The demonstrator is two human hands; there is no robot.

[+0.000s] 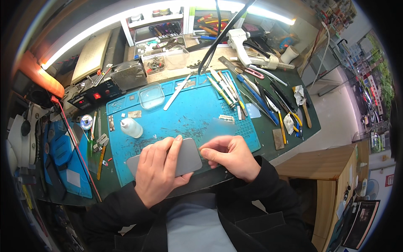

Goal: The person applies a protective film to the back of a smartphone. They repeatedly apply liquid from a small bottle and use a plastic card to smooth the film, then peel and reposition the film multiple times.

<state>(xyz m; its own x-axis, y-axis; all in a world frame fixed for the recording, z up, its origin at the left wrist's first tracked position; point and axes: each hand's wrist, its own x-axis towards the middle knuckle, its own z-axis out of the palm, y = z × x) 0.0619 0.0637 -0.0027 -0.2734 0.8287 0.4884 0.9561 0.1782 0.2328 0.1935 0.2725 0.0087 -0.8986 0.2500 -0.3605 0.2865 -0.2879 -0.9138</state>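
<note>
My left hand (157,168) lies over a flat grey phone-shaped device (189,157) with rounded corners. Its fingers grip the device across the top, with the thumb along the near edge. My right hand (231,155) is closed in a pinch at the device's right end. What sits between those fingertips is too small to make out. A blurred, translucent sheet-like patch (218,128) shows just beyond the right knuckles; whether the hand holds it I cannot tell. Left of the device, a white squeeze bottle (132,127) stands on the blue work mat (176,115).
Tweezers (178,92), a clear square dish (151,96) and a razor blade (226,119) lie on the mat. Several pens, brushes and hand tools (260,98) crowd the right side. Black cables (218,38) hang over the bench. A solder spool (86,122) sits at left.
</note>
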